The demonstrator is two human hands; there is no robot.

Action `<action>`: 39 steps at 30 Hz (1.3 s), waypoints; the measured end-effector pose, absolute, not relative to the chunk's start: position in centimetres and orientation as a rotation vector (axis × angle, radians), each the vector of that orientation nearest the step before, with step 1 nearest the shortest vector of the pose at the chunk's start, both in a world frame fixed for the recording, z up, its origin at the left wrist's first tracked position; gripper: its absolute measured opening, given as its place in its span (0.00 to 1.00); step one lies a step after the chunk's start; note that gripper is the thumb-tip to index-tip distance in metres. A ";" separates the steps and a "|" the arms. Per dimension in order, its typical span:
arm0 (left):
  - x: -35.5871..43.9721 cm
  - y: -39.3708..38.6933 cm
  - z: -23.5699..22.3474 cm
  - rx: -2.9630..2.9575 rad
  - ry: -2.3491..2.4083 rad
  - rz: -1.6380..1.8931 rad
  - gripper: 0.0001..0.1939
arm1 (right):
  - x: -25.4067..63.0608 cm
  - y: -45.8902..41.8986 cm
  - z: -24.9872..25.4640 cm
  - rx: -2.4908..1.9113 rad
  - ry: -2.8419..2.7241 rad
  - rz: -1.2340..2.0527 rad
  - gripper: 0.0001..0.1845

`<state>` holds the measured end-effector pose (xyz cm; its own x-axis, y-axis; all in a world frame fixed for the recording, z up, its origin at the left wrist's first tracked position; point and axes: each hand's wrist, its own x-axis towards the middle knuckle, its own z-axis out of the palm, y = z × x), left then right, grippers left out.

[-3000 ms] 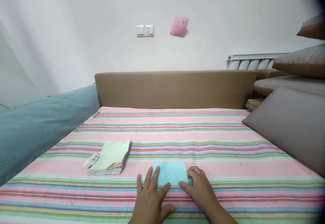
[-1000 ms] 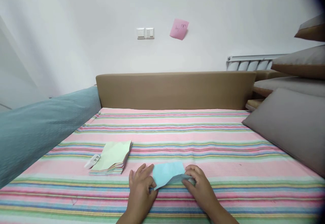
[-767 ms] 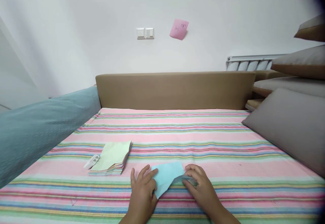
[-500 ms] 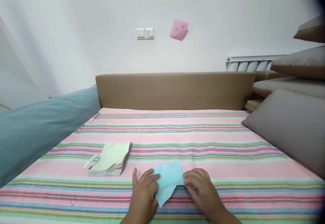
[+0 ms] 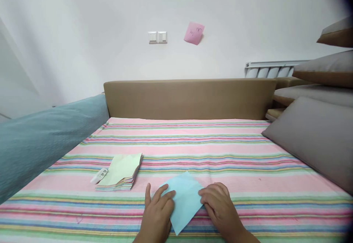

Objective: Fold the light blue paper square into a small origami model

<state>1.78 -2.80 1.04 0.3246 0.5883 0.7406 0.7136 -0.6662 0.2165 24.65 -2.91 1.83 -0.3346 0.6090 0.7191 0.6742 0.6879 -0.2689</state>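
Observation:
A light blue sheet of paper (image 5: 185, 200) lies between my two hands on the striped cloth, one corner pointing toward me. My left hand (image 5: 157, 211) holds its left side, index and middle fingertips on top and the little finger sticking out; the thumb is mostly hidden. At the right corner, my right hand (image 5: 219, 206) pinches the sheet between bent fingers and thumb. To the left of my hands sits a stack of coloured paper (image 5: 122, 171), pale green on top. A small white plastic object (image 5: 99, 175) touches the stack's left edge; its kind is unclear.
The pink striped cloth (image 5: 193, 149) covers the surface up to a brown padded backrest (image 5: 190, 99). A blue-green covered armrest (image 5: 55, 132) runs along the left. Grey cushions (image 5: 311, 136) pile up on the right. A pink note (image 5: 194, 33) and switches (image 5: 157, 37) are on the wall.
The blue paper's right part has opened out, its lower edge now running straight to a corner nearer me. My right hand has shifted slightly; my left hand stays on the sheet.

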 end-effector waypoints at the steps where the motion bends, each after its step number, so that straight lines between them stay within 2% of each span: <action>1: 1.8 -2.8 1.0 -2.432 -1.189 -1.246 0.11 | 24.6 -2.9 1.8 -0.995 -2.027 -0.101 0.11; 10: 2.1 -3.0 0.4 -2.603 -1.029 -1.051 0.11 | 25.0 -1.8 -0.4 -1.146 -2.017 -0.101 0.11; 16: 1.8 -3.3 1.5 -2.771 -1.094 -0.936 0.14 | 25.4 -1.7 -0.9 -1.216 -2.169 -0.013 0.19; 22: 0.9 -2.8 1.0 -2.767 -1.137 -0.917 0.25 | 25.4 -1.9 -0.4 -1.203 -2.243 -0.002 0.20; 35: -1.2 -1.2 2.2 -2.568 -1.640 -0.870 0.09 | 25.1 -2.3 -0.2 -1.338 -2.120 0.091 0.17; 39: -1.5 -0.7 2.4 -2.533 -1.834 -0.882 0.02 | 25.2 -2.2 0.0 -1.423 -2.053 0.181 0.09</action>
